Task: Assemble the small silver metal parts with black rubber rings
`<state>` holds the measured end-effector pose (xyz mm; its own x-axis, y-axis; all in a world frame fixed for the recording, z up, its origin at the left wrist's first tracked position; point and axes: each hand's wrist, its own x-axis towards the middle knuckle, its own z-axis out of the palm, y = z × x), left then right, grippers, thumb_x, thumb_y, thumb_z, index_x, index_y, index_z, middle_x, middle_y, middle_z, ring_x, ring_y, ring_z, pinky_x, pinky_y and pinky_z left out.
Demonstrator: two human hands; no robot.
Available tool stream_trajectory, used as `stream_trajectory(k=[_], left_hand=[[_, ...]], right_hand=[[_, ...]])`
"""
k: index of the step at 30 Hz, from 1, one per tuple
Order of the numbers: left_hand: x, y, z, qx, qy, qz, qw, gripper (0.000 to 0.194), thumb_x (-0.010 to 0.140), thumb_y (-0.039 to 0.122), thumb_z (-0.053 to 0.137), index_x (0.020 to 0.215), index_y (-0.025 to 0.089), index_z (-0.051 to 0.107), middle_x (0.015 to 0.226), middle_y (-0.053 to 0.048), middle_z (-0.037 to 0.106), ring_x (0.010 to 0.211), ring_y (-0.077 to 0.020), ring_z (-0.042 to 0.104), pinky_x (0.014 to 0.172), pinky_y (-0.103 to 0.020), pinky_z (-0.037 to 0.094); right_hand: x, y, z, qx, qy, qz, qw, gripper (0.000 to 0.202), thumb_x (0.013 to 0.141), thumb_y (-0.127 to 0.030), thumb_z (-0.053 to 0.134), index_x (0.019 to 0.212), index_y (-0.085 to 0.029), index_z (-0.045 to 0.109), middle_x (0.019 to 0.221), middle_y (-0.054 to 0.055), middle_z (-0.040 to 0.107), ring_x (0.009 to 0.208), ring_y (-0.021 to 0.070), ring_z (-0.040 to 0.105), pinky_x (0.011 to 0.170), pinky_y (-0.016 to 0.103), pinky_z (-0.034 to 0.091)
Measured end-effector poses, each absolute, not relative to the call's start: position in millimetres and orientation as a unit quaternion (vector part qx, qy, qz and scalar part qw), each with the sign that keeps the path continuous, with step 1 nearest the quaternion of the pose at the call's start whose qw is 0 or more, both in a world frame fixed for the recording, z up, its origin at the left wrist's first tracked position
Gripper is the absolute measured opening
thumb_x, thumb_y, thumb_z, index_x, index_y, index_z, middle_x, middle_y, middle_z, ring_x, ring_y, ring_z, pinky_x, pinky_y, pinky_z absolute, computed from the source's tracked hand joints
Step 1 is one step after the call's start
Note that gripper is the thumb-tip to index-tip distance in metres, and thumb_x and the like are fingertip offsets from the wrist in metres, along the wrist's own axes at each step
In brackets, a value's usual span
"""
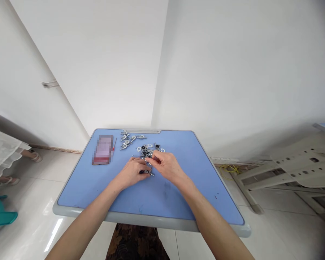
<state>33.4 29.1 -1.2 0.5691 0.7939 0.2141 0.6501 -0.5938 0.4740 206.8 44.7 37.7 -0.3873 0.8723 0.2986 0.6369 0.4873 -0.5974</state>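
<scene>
My left hand (132,171) is closed around a small metal part with a black body (146,172), just above the blue tabletop (165,202). Close on its right, my right hand (168,164) is bent into a pinch; whatever its fingertips hold is hidden or too small to make out. Beyond the fingertips lies a loose pile of similar black-centred metal parts (145,153) with flat oval metal plates (163,150) among them. Farther back on the left, several silver metal pieces (125,143) form another cluster.
On the table's left lies a pixelated flat rectangular object (103,150), beside a thin tool with a red part (113,148). A white wall (206,72) stands behind. A teal stool (1,215) and a person's sandalled feet (36,156) are at left; a beige metal frame (281,169) is at right.
</scene>
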Motion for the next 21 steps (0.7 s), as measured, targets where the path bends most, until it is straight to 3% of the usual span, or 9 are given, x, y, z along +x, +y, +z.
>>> stream_trajectory(k=[2,6,11,14,21], left_hand=[[33.7,28.7,-0.8,0.868,0.416,0.208,0.175,0.010,0.082,0.021,0.062,0.086,0.024,0.070,0.093,-0.001,0.069,0.091,-0.0195,0.059,0.088,-0.035,0.038],[34.1,28.0,0.6,0.866,0.420,0.211,0.171,0.012,0.083,0.020,0.060,0.086,0.024,0.070,0.095,-0.001,0.069,0.094,-0.0204,0.059,0.087,-0.036,0.037],[33.4,29.3,0.3,0.863,0.431,0.202,0.170,0.011,0.084,0.025,0.061,0.088,0.024,0.071,0.094,-0.002,0.069,0.092,-0.0209,0.059,0.085,-0.036,0.038],[33.0,29.6,-0.2,0.864,0.428,0.205,0.169,0.013,0.084,0.025,0.060,0.091,0.025,0.071,0.094,-0.002,0.069,0.092,-0.0209,0.059,0.086,-0.036,0.038],[33.8,29.0,-0.6,0.861,0.425,0.218,0.176,0.013,0.083,0.021,0.062,0.091,0.026,0.071,0.098,-0.001,0.069,0.096,-0.0212,0.059,0.089,-0.037,0.037]], right_hand=[[205.1,44.5,36.0,-0.468,-0.808,0.201,0.296,0.032,0.089,-0.037,0.048,0.062,-0.021,0.046,0.049,-0.006,0.040,0.047,0.0102,0.034,0.049,0.023,0.027],[208.2,43.3,38.7,-0.417,-0.832,0.248,0.271,0.018,0.094,-0.034,0.041,0.088,-0.024,0.055,0.059,-0.006,0.049,0.051,0.0106,0.041,0.053,0.023,0.033],[217.0,41.5,48.9,-0.371,-0.847,0.283,0.254,0.031,0.098,-0.034,0.029,0.091,-0.023,0.058,0.083,0.001,0.060,0.070,0.0137,0.052,0.066,0.027,0.043],[216.8,42.3,48.4,-0.350,-0.839,0.309,0.280,0.030,0.097,-0.034,0.034,0.097,-0.023,0.062,0.094,0.004,0.060,0.080,0.0151,0.056,0.072,0.030,0.047],[205.8,47.6,34.2,-0.405,-0.772,0.327,0.365,0.016,0.087,-0.030,0.054,0.081,-0.020,0.065,0.076,0.001,0.061,0.057,0.0119,0.056,0.057,0.026,0.048]])
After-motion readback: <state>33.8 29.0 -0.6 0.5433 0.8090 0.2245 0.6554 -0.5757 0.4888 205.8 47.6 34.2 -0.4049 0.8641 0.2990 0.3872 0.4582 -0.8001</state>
